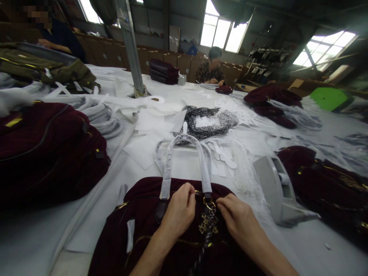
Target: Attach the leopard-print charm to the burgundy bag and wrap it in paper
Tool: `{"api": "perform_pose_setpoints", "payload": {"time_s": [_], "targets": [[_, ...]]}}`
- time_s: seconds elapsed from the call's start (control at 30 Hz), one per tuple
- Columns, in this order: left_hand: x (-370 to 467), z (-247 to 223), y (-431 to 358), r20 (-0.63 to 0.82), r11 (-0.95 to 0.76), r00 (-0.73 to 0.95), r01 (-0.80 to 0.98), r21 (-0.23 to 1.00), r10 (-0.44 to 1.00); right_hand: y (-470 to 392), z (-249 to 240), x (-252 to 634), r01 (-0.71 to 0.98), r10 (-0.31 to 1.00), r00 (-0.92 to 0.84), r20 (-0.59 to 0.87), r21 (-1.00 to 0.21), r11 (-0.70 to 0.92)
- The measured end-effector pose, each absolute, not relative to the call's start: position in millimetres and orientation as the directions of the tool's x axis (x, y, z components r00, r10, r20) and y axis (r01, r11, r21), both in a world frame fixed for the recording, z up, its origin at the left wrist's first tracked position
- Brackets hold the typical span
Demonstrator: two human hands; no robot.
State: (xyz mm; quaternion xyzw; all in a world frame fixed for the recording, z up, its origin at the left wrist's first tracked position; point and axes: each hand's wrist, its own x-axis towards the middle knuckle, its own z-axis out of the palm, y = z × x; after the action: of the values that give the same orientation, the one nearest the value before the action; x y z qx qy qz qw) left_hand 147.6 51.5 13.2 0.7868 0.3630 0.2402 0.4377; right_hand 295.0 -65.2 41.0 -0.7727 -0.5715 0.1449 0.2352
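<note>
A maroon handbag (115,234) lies in front of me, its two handles (169,161) wrapped in white film and standing up. My left hand (179,209) is closed at the bag's top edge, between the handle ends and beside the gold zipper (198,191). What its fingers grip is hidden. Just right of the gold ring (209,203) at the right handle end, my right hand (240,218) has thumb and fingers pinched together. I cannot make out what is between them. A gold charm (204,224) and a dark braided strap (208,239) hang below the ring.
More maroon bags (48,153) stand at left, with others (324,180) at right. A grey tape dispenser (273,191) sits on the white table. Black-and-white patterned fabric (227,119) lies ahead. A metal post (129,46) rises farther back. Two people work across the table.
</note>
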Motion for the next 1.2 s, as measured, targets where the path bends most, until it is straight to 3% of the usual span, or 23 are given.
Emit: {"api": "perform_pose_setpoints", "payload": {"time_s": [0.1,0.23,0.33,0.43,0.63,0.77,0.87,1.0,1.1,1.2], "targets": [[146,14,56,-0.012,-0.203,0.558,0.321,0.925,0.83,-69,43,298,0.834,0.96,0.28,-0.001,-0.495,-0.244],[151,16,56,-0.123,0.113,0.619,0.055,0.992,0.776,-79,46,304,0.844,0.96,0.264,-0.091,-0.46,-0.275],[153,19,54,-0.223,0.412,0.669,-0.135,0.901,0.709,-88,46,306,0.844,0.959,0.238,-0.154,-0.456,-0.282],[152,18,54,-0.279,0.58,0.708,-0.224,0.783,0.649,-95,46,307,0.841,0.963,0.23,-0.138,-0.47,-0.268],[147,17,57,-0.268,0.661,0.721,-0.336,0.671,0.639,-97,52,309,0.793,0.915,0.388,0.111,-0.546,-0.27],[149,18,57,-0.295,0.655,0.693,-0.332,0.679,0.658,-91,51,307,0.715,0.844,0.499,0.198,-0.645,-0.271],[151,18,55,-0.289,0.611,0.678,-0.296,0.734,0.676,-85,46,301,0.579,0.816,0.56,0.143,-0.773,-0.262],[152,17,52,-0.265,0.54,0.687,-0.219,0.813,0.677,-71,45,289,0.213,0.822,0.564,-0.071,-0.95,-0.228],[153,16,49,-0.255,0.471,0.684,-0.146,0.87,0.683,-62,47,282,-0.064,0.832,0.522,-0.189,-0.981,-0.182],[153,15,48,-0.278,0.452,0.672,-0.096,0.887,0.687,-56,44,279,-0.229,0.83,0.498,-0.251,-0.961,-0.153]]}}
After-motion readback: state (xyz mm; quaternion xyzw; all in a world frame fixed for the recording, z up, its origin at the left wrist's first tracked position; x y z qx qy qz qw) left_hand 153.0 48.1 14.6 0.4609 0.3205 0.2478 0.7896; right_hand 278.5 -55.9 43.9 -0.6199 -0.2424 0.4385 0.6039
